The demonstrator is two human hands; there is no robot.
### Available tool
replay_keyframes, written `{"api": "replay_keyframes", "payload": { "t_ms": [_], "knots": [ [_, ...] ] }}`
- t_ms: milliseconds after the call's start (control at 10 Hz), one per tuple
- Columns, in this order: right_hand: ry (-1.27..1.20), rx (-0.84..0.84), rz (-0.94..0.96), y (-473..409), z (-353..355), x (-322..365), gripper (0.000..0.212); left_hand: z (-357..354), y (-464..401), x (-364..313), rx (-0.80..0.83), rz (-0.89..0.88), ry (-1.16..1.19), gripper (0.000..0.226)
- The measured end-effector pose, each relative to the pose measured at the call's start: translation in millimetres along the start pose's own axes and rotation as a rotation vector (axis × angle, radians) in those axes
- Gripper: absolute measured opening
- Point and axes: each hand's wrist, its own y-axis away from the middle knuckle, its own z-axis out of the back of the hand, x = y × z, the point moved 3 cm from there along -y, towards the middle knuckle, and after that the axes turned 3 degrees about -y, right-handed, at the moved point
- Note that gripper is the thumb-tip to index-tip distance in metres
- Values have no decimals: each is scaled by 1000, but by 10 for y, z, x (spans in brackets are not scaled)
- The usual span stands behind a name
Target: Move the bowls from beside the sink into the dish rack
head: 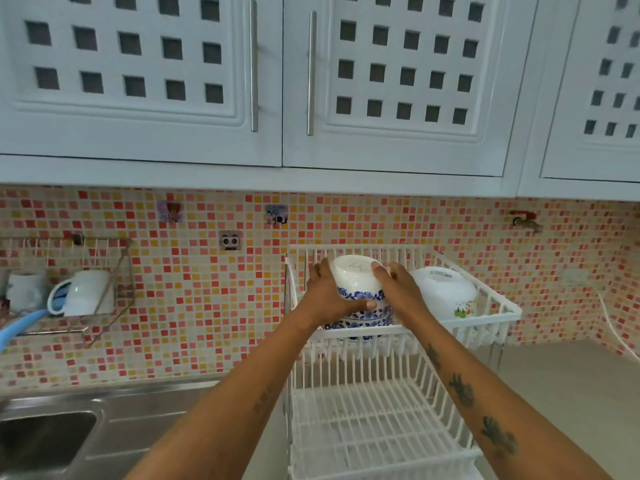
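Note:
A white bowl with a blue flower band (360,282) is upside down in the top tier of the white dish rack (498,306), at its left end. It seems to sit on another blue-patterned bowl (363,323) beneath it. My left hand (329,292) grips its left side with the thumb across the front. My right hand (398,289) holds its right side. Another white bowl with a small coloured picture (446,292) lies overturned to the right in the same tier.
The rack's lower tier (374,420) holds nothing. A steel sink (48,438) and its drainboard lie at the lower left. A wall-mounted wire shelf (104,258) holds a white mug. Cabinets hang overhead. A grey counter (568,382) extends right.

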Motion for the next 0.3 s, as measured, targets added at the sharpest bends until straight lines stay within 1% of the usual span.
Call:
{"api": "replay_keyframes", "payload": {
  "t_ms": [100,200,300],
  "knots": [
    [98,-117,128,132,35,105,60,153,166,-34,-3,-25,-18,120],
    [174,-140,207,282,48,213,54,353,369,18,26,-52,-69,100],
    [245,-115,242,453,-3,297,51,625,610,144,47,-31,-133,85]
  ]
}}
